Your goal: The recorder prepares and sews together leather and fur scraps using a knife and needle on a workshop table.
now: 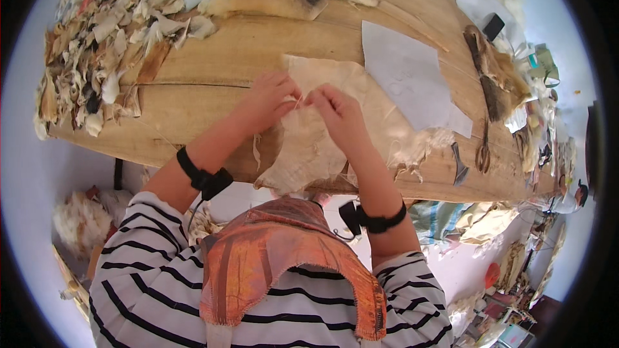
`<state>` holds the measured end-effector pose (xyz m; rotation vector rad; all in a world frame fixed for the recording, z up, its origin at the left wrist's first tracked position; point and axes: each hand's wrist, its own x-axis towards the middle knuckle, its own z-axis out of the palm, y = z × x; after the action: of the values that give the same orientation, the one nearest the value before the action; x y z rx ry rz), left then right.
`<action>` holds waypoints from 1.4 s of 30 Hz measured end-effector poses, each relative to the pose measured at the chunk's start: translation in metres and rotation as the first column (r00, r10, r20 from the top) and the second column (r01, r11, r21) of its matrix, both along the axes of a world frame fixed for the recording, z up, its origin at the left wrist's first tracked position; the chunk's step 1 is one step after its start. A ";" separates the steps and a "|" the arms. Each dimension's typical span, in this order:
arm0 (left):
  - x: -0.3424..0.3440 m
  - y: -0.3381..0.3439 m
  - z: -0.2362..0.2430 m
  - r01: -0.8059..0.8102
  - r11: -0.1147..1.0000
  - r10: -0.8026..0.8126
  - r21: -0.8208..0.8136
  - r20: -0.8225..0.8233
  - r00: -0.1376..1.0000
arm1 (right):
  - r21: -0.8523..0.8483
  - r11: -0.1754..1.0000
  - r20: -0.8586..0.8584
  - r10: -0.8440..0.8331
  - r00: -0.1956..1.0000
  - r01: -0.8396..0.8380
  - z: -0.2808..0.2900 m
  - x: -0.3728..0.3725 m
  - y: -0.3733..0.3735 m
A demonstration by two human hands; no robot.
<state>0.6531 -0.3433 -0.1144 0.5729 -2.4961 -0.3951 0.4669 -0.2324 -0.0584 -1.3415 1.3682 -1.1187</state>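
A pale cream hide with ragged edges lies on the plank table in front of me. My left hand is over its upper left part, fingers curled and closed on a thin pale strand at that edge. Close beside it, my right hand pinches at the same strand, thumb and forefinger together. The fingertips of both hands nearly meet, so the exact grip is hard to make out. A pale grey paper sheet lies just to the right, partly over the hide.
The wooden table carries a heap of fur scraps at left, larger pelts at the back, and dark fur at right. Metal scissors and a dark-bladed tool lie near the front edge. Bags sit below.
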 end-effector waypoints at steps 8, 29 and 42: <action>-0.001 0.003 0.001 -0.057 0.867 0.112 0.495 -0.082 0.990 | 0.056 0.967 -0.341 0.254 0.905 -0.250 -0.051 0.027 0.030; -0.005 -0.016 -0.040 0.174 0.747 -0.141 0.641 -0.103 0.985 | 0.398 0.909 0.388 -0.042 0.921 -0.126 0.005 -0.006 0.125; -0.060 0.168 0.031 0.150 0.330 -0.320 0.932 -0.040 0.947 | 0.028 0.981 -0.028 -0.193 0.981 0.194 -0.006 -0.061 0.207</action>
<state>0.5930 -0.1750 -0.0834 0.6302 -2.2532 -2.0664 0.4064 -0.0254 -0.0645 -1.2237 1.5550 -1.2065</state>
